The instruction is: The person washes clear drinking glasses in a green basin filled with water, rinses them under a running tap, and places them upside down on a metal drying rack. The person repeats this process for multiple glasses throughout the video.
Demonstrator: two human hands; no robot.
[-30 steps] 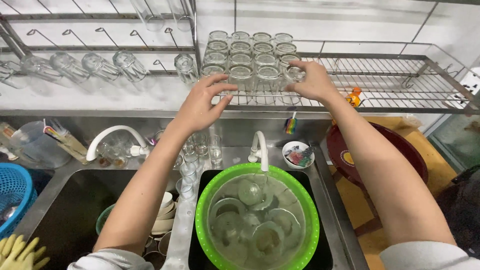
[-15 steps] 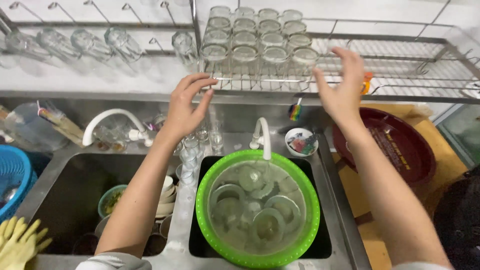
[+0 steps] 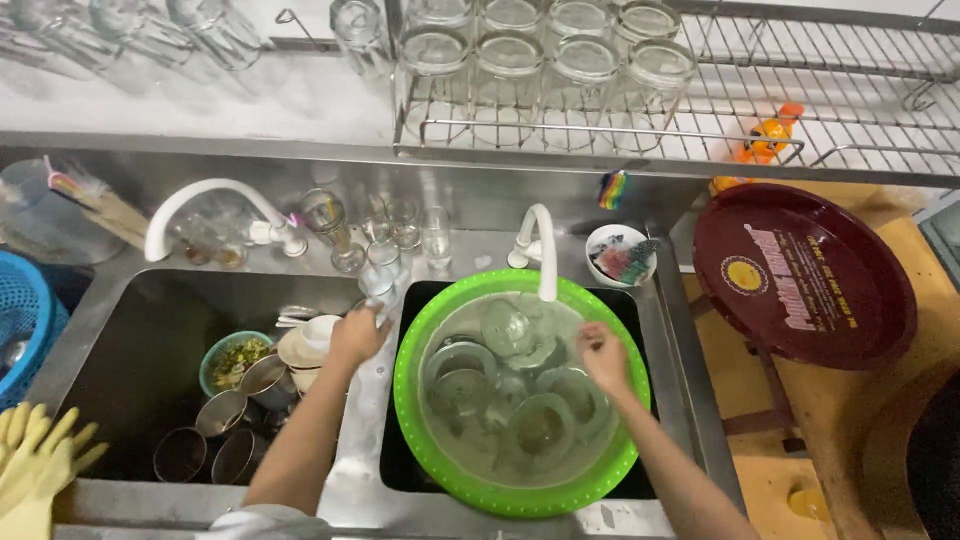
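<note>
My left hand [image 3: 358,336] is at the steel divider between the two sinks, fingers wrapped around the foot of a clear glass [image 3: 378,280] standing there. My right hand [image 3: 603,356] hovers low over the green basin [image 3: 420,440] in the right sink, fingers loosely curled just above the water. Several clear glasses [image 3: 540,425] lie submerged in the basin. I see nothing held in the right hand. Above, upturned glasses [image 3: 510,55] stand in rows on a wire rack [image 3: 800,95].
A white tap [image 3: 545,250] arches over the basin, another white tap [image 3: 200,200] over the left sink, which holds bowls and metal cups [image 3: 240,385]. More glasses [image 3: 405,225] stand behind the sinks. A dark red tray [image 3: 800,275] lies right; yellow gloves [image 3: 35,455] and a blue basket [image 3: 25,320] left.
Both hands have come down from the wire rack. The left dropped to the glass on the sink divider, the right to the green basin. The view tilted downward.
</note>
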